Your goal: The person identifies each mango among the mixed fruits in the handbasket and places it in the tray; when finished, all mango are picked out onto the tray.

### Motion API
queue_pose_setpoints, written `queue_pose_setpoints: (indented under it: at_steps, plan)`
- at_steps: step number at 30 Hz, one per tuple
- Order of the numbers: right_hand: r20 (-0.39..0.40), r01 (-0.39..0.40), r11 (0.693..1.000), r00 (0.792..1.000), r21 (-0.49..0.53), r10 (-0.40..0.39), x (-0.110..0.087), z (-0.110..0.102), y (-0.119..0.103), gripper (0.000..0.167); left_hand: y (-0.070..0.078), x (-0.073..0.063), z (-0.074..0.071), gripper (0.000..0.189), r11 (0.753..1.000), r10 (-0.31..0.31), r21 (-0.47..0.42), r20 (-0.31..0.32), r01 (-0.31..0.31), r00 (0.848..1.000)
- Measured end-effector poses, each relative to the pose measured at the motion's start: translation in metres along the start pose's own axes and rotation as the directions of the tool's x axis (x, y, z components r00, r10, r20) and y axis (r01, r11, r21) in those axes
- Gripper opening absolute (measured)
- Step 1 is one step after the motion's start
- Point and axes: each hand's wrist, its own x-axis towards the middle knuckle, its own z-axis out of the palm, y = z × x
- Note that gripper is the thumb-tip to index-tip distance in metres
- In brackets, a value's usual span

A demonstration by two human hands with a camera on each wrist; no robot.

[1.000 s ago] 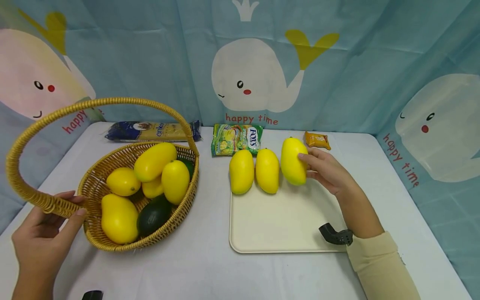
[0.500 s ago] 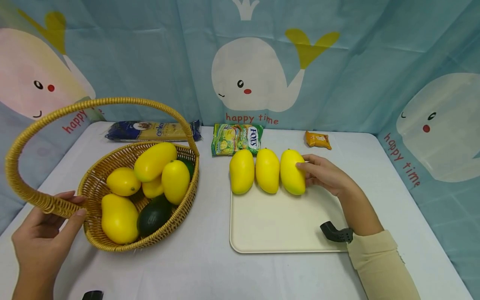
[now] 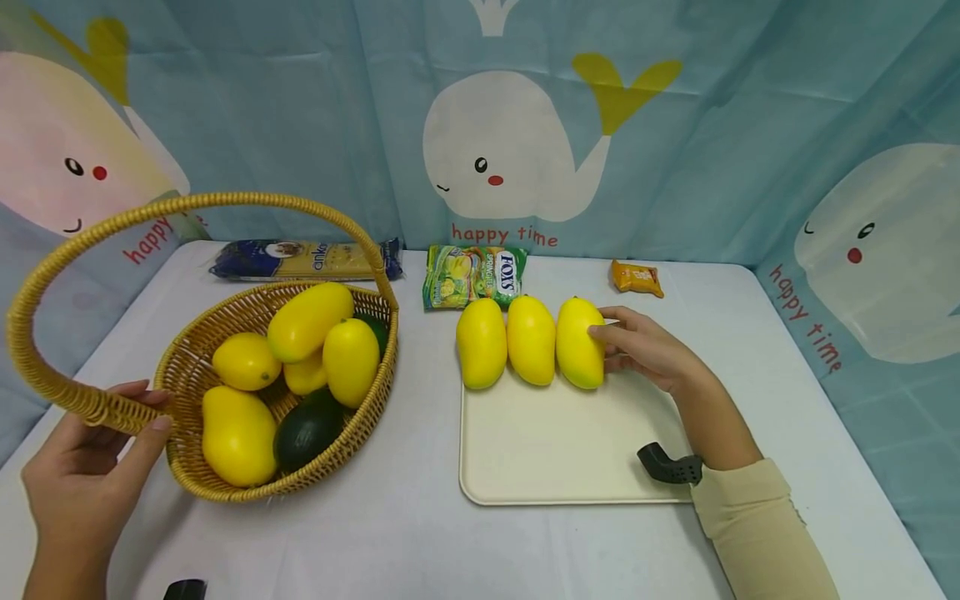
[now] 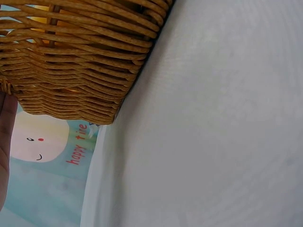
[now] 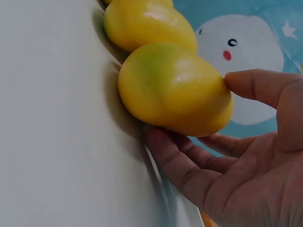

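Note:
Three yellow mangoes lie side by side along the far part of a cream tray point(image 3: 555, 450). The rightmost mango point(image 3: 580, 343) is held by my right hand point(image 3: 648, 346), thumb on its upper side and fingertips low against its side in the right wrist view. The middle mango point(image 3: 532, 340) and the left mango point(image 3: 482, 343) lie beside it. On the left, my left hand point(image 3: 93, 467) grips the base of the handle of a wicker basket point(image 3: 360, 429). Inside the basket are several yellow fruits and a dark green avocado point(image 3: 309, 431), with another dark green one partly hidden behind.
A green candy bag point(image 3: 474, 277) lies behind the tray, close to the left mango. Behind the basket is a blue and yellow pasta packet point(image 3: 300, 260). A small orange wrapped snack point(image 3: 637, 278) lies at the back right. A whale-print curtain point(image 3: 300, 125) hangs behind the table.
My right hand has lowered the rightmost mango toward me onto the tray, then shifted it slightly left, against the middle one. My left hand stays on the basket handle.

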Motion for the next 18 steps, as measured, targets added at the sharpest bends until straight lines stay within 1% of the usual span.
queue_pose_setpoints:
  at_steps: [8, 18]
  plan:
    - [-0.025, -0.004, 1.000, 1.000, -0.008, 0.004, -0.0018, -0.0016, -0.0004, 0.071, 0.0011, -0.0008, 0.0001, 0.044, 1.000, -0.008, 0.002, -0.004, 0.008, 1.000]
    - [-0.063, 0.022, 0.998, 0.998, -0.052, -0.025, -0.0016, -0.0016, 0.0007, 0.073, -0.0015, 0.0004, 0.0003, 0.044, 1.000, -0.004, -0.008, 0.000, 0.004, 1.000]
